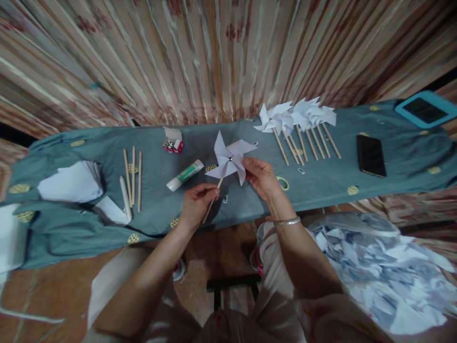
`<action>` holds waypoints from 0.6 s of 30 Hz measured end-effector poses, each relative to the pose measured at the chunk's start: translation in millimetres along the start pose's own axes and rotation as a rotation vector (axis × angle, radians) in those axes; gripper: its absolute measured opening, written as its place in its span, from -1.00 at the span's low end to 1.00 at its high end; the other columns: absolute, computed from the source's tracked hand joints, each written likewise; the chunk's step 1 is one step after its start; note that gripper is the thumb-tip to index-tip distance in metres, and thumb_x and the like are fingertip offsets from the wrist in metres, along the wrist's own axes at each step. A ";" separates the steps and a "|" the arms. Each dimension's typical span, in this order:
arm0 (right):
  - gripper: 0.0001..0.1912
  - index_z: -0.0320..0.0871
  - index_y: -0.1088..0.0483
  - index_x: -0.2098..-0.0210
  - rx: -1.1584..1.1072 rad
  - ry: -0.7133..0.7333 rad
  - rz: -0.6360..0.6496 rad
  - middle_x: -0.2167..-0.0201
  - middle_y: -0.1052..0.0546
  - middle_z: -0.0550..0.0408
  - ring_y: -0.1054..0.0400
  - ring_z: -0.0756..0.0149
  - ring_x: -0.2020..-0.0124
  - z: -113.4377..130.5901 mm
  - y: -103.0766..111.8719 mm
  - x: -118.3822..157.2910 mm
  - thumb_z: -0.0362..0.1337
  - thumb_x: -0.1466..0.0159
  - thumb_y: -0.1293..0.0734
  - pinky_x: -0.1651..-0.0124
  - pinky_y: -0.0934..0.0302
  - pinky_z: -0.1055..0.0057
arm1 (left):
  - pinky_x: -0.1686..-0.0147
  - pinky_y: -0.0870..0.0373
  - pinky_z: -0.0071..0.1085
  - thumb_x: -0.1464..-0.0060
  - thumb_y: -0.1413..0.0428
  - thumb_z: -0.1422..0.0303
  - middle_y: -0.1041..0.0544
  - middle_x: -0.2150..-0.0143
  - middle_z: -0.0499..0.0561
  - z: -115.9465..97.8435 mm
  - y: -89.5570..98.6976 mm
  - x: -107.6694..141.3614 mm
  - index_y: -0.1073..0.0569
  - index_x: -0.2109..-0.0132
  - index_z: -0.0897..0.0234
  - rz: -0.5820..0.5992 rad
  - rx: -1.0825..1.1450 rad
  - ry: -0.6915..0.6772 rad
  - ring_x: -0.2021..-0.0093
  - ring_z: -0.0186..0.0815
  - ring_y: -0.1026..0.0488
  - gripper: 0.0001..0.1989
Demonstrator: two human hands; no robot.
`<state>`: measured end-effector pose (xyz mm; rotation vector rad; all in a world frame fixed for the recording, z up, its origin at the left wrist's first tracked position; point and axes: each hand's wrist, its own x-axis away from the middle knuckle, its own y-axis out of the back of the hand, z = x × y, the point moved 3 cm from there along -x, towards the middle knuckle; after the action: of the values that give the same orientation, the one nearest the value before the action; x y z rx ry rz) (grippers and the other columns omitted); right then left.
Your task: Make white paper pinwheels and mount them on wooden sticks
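Note:
A white paper pinwheel (229,160) with a shiny pin at its centre is held over the middle of the cloth-covered table. My left hand (197,204) pinches its wooden stick (210,206) just below the blades. At the pinwheel's right side, my right hand (260,177) has its thumb and fingers closed on the edge of a blade. A glue stick (184,175) lies left of the pinwheel, and an open small box of pins (173,141) stands behind the glue. Several pinwheels (298,116) on sticks lie in an overlapping row at the back right.
Stacked white paper (73,182), wooden sticks (139,181) and a folded paper piece (112,210) lie left. On the right are a tape roll (283,183), black phone (371,155) and blue-framed device (426,108). A bag of paper scraps (383,271) is below the table.

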<state>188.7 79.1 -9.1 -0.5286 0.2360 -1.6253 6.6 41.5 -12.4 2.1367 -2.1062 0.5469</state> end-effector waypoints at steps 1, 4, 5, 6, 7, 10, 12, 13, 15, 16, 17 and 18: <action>-0.62 -0.09 -0.55 0.52 0.003 0.001 -0.001 0.55 -0.54 0.21 -0.34 0.45 0.50 -0.4 0.2 -0.3 0.00 0.21 -0.62 0.41 -0.26 0.48 | 0.40 -0.31 -0.47 0.32 -0.40 0.24 -0.52 0.55 -0.05 0.2 0.1 -0.2 -0.58 0.43 0.30 -0.002 -0.001 0.004 0.50 -0.42 -0.39 -0.71; -0.60 -0.08 -0.55 0.51 0.015 0.001 0.001 0.54 -0.55 0.21 -0.36 0.43 0.49 -1.4 1.3 -1.1 0.02 0.22 -0.61 0.39 -0.28 0.46 | 0.39 -0.32 -0.46 0.34 -0.41 0.21 -0.52 0.54 -0.06 1.2 0.4 -0.7 -0.57 0.42 0.30 -0.006 -0.012 0.017 0.49 -0.41 -0.40 -0.68; -0.61 -0.08 -0.55 0.50 0.019 0.000 0.005 0.54 -0.55 0.21 -0.37 0.42 0.48 -1.6 1.6 -1.3 0.03 0.20 -0.61 0.38 -0.29 0.45 | 0.39 -0.33 -0.46 0.35 -0.41 0.21 -0.52 0.54 -0.07 1.4 0.6 -0.9 -0.57 0.42 0.30 -0.007 -0.012 0.018 0.49 -0.41 -0.40 -0.67; -0.62 -0.07 -0.55 0.50 0.021 -0.002 0.008 0.54 -0.55 0.22 -0.38 0.42 0.48 -1.8 1.8 -1.3 0.03 0.19 -0.61 0.37 -0.29 0.45 | 0.38 -0.33 -0.46 0.35 -0.41 0.21 -0.52 0.54 -0.07 1.5 0.7 -1.0 -0.57 0.42 0.30 -0.008 -0.010 0.017 0.50 -0.41 -0.40 -0.68; -0.62 -0.07 -0.55 0.51 0.020 -0.005 0.011 0.55 -0.55 0.22 -0.37 0.43 0.49 -2.0 1.9 -1.1 0.02 0.18 -0.60 0.37 -0.29 0.44 | 0.38 -0.33 -0.46 0.35 -0.42 0.22 -0.52 0.54 -0.07 1.5 0.8 -1.1 -0.57 0.42 0.30 -0.009 -0.006 0.015 0.50 -0.41 -0.40 -0.68; -0.65 -0.07 -0.56 0.53 0.006 -0.014 0.006 0.56 -0.55 0.23 -0.35 0.47 0.52 -2.2 1.3 -0.4 0.00 0.19 -0.61 0.40 -0.28 0.48 | 0.38 -0.34 -0.47 0.35 -0.42 0.23 -0.53 0.53 -0.08 1.3 1.0 -1.1 -0.57 0.42 0.29 -0.011 0.007 0.014 0.50 -0.42 -0.40 -0.69; -0.65 -0.07 -0.56 0.54 0.000 -0.022 0.002 0.57 -0.54 0.24 -0.34 0.49 0.53 -2.5 0.5 0.0 -0.02 0.21 -0.62 0.42 -0.27 0.52 | 0.39 -0.34 -0.47 0.35 -0.42 0.23 -0.53 0.54 -0.08 0.9 1.0 -1.0 -0.57 0.42 0.29 -0.015 0.010 0.014 0.50 -0.42 -0.41 -0.69; -0.65 -0.07 -0.56 0.54 0.000 -0.025 0.000 0.57 -0.54 0.25 -0.34 0.50 0.53 -2.7 0.1 0.1 -0.02 0.21 -0.62 0.42 -0.27 0.52 | 0.39 -0.33 -0.47 0.35 -0.42 0.23 -0.53 0.54 -0.08 0.7 1.0 -1.0 -0.57 0.42 0.30 -0.016 0.011 0.014 0.50 -0.42 -0.41 -0.68; -0.64 -0.07 -0.57 0.53 0.004 -0.033 -0.002 0.58 -0.53 0.25 -0.34 0.50 0.54 -3.3 -0.5 0.1 -0.01 0.23 -0.62 0.42 -0.28 0.53 | 0.40 -0.33 -0.48 0.36 -0.42 0.22 -0.53 0.55 -0.08 0.5 0.7 -0.9 -0.57 0.43 0.30 -0.015 0.014 0.016 0.50 -0.42 -0.41 -0.68; -0.64 -0.06 -0.57 0.53 0.006 -0.036 -0.004 0.59 -0.53 0.25 -0.34 0.50 0.54 -3.5 -0.7 0.0 -0.01 0.23 -0.62 0.42 -0.28 0.52 | 0.39 -0.33 -0.48 0.36 -0.42 0.22 -0.52 0.55 -0.08 0.4 0.6 -0.8 -0.57 0.43 0.30 -0.015 0.018 0.017 0.50 -0.42 -0.41 -0.68; -0.63 -0.06 -0.57 0.54 0.007 -0.040 -0.006 0.59 -0.52 0.25 -0.34 0.50 0.54 -3.8 -0.9 -0.1 -0.01 0.24 -0.62 0.42 -0.28 0.52 | 0.39 -0.33 -0.48 0.37 -0.42 0.23 -0.52 0.55 -0.09 0.3 0.5 -0.7 -0.57 0.43 0.30 -0.016 0.022 0.018 0.50 -0.43 -0.40 -0.68; -0.63 -0.07 -0.57 0.54 0.008 -0.043 -0.008 0.60 -0.52 0.26 -0.35 0.50 0.54 -4.0 -1.1 -0.1 -0.01 0.25 -0.62 0.42 -0.28 0.52 | 0.39 -0.34 -0.48 0.38 -0.42 0.23 -0.52 0.54 -0.09 0.1 0.4 -0.6 -0.57 0.43 0.30 -0.019 0.025 0.020 0.50 -0.43 -0.40 -0.68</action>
<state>185.8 78.7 -12.1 -0.5582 0.1960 -1.6204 6.2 42.0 -12.7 2.1530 -2.0779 0.5934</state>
